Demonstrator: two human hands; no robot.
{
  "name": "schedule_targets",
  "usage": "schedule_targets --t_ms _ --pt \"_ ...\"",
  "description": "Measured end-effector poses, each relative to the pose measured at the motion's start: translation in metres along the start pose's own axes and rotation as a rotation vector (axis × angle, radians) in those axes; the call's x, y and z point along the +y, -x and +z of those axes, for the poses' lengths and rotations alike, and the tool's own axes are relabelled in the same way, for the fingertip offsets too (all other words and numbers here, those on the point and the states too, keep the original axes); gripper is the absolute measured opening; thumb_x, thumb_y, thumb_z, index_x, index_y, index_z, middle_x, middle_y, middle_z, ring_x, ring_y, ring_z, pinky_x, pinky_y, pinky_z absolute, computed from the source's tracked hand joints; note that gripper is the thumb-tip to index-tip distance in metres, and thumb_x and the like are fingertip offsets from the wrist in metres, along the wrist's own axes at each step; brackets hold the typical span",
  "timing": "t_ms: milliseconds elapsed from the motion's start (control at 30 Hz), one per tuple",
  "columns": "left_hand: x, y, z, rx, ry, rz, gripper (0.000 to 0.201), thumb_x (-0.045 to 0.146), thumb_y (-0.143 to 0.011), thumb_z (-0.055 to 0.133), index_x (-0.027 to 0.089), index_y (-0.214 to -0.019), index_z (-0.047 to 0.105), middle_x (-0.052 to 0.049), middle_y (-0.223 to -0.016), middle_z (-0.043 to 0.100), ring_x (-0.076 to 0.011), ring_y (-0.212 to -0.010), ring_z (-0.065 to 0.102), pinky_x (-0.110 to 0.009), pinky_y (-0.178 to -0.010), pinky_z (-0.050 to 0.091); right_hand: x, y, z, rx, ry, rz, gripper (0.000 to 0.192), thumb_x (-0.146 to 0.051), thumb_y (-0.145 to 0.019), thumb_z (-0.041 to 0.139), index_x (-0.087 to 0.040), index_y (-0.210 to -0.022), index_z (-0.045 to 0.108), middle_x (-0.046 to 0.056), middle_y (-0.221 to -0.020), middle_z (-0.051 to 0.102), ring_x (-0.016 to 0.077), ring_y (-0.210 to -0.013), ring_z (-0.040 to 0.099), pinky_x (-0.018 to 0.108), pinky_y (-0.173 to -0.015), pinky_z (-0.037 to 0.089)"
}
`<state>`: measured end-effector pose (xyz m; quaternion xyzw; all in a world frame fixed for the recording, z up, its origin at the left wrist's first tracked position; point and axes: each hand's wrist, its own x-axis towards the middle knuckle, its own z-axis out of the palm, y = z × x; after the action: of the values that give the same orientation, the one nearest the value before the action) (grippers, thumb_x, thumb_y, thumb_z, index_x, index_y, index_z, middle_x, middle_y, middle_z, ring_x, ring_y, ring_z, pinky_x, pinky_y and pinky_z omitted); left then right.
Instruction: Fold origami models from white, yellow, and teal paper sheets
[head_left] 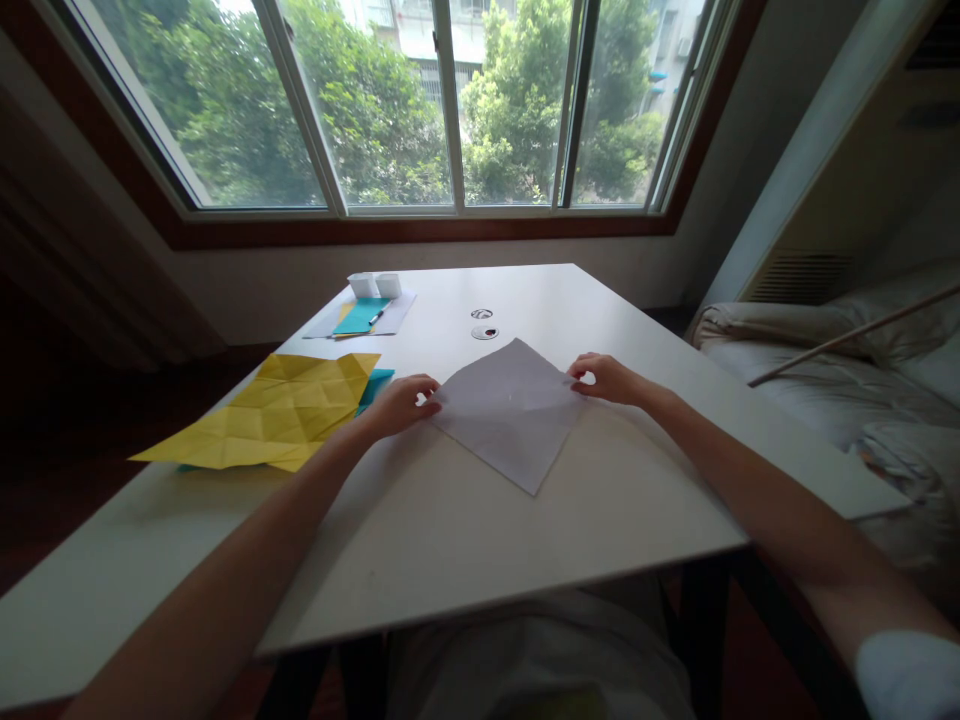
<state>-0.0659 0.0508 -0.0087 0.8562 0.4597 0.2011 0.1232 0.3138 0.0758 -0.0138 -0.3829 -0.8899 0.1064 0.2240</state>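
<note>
- A white table (465, 520) fills the middle of the view, with a wide window (420, 100) at 12 o'clock beyond its far edge and rumpled bedding (862, 370) at 3 o'clock beside it.
- A creased yellow paper sheet (277, 410) lies flat at 9 o'clock from the table's middle, overlapping a teal sheet (377, 380) that peeks out at its right edge.
- A pale white paper square (510, 410) lies flat near the table's centre, turned like a diamond, one corner toward 12 o'clock and one toward 6.
- The left hand (401, 402) rests at the square's 9 o'clock corner, fingers curled loosely, their tips pressing or pinching that corner against the table.
- The right hand (609, 378) sits at the 3 o'clock corner, fingers narrowly closed, thumb and forefinger nipping the paper's edge.
- At 11 o'clock, well apart from the hands, small white paper boxes (373, 285) stand behind a teal paper piece (358, 316) with a pen (376, 316) on it.
- Two round cable grommets (484, 323) sit just beyond the square's far corner.
</note>
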Motion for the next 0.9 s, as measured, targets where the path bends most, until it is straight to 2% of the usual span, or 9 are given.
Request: schedule_targets --t_ms 100,200,367,533,633,767,900 --pt "0.001 0.0 0.0 -0.036 -0.03 -0.036 0.025 0.041 -0.072 0.053 0.018 -0.078 0.061 -0.001 -0.072 0.062 -0.0119 -0.061 0.052 -0.022 -0.059 0.043 -0.001 0.001 0.0 -0.044 -0.035 0.063 0.015 -0.031 -0.073 0.056 -0.018 -0.078 0.063 0.003 -0.078 0.062 0.0144 -0.071 0.054 0.026 -0.067 0.042" --pt "0.001 -0.001 0.0 -0.007 -0.037 -0.048 0.026 0.041 -0.073 0.053 0.017 -0.078 0.062 -0.001 -0.071 0.063 -0.0114 -0.06 0.052 -0.022 -0.059 0.041 -0.002 0.001 -0.001 -0.08 -0.064 0.104 0.016 -0.031 -0.073 0.056 -0.017 -0.078 0.062 0.0 -0.071 0.06 0.012 -0.065 0.052 0.024 -0.063 0.04" --pt "-0.003 -0.002 0.004 0.014 -0.096 -0.035 0.025 0.04 -0.072 0.054 0.016 -0.069 0.058 0.0 -0.068 0.06 -0.0113 -0.059 0.05 -0.022 -0.058 0.039 -0.007 0.001 -0.002 -0.073 -0.039 0.094 0.016 -0.024 -0.07 0.054 -0.017 -0.084 0.06 0.0 -0.072 0.057 0.0114 -0.064 0.048 0.023 -0.061 0.038" --pt "-0.005 -0.002 0.007 0.001 -0.102 -0.025 0.024 0.039 -0.074 0.051 0.016 -0.071 0.058 0.0 -0.069 0.06 -0.0116 -0.061 0.051 -0.021 -0.059 0.039 -0.011 0.0 0.002 -0.067 -0.024 0.062 0.006 -0.02 -0.069 0.051 -0.017 -0.07 0.056 0.0 -0.069 0.054 0.0113 -0.063 0.045 0.023 -0.06 0.037" --pt "-0.004 -0.003 0.007 0.01 -0.082 0.006 0.024 0.037 -0.075 0.049 0.017 -0.073 0.06 -0.001 -0.072 0.061 -0.0127 -0.064 0.052 -0.022 -0.061 0.041 -0.009 0.0 0.004 -0.045 0.038 0.008 0.005 -0.018 -0.069 0.051 -0.018 -0.069 0.056 0.001 -0.07 0.054 0.0126 -0.065 0.046 0.024 -0.062 0.037" --pt "-0.003 -0.003 0.006 0.011 -0.024 0.032 0.025 0.029 -0.075 0.046 0.016 -0.081 0.066 -0.005 -0.085 0.064 -0.0149 -0.073 0.056 -0.025 -0.067 0.045 -0.005 0.001 0.004 -0.053 0.028 -0.065 0.02 -0.013 -0.07 0.049 -0.018 -0.082 0.064 0.005 -0.079 0.058 0.0155 -0.074 0.052 0.027 -0.07 0.042" --pt "-0.002 -0.002 0.001 -0.093 -0.09 0.047 0.04 0.013 -0.068 0.04 0.021 -0.093 0.07 -0.005 -0.093 0.064 -0.0173 -0.086 0.056 -0.029 -0.08 0.045 -0.002 0.004 -0.002 -0.175 -0.023 -0.06 0.034 -0.007 -0.069 0.049 -0.021 -0.093 0.069 0.007 -0.092 0.059 0.0171 -0.084 0.056 0.028 -0.075 0.044"
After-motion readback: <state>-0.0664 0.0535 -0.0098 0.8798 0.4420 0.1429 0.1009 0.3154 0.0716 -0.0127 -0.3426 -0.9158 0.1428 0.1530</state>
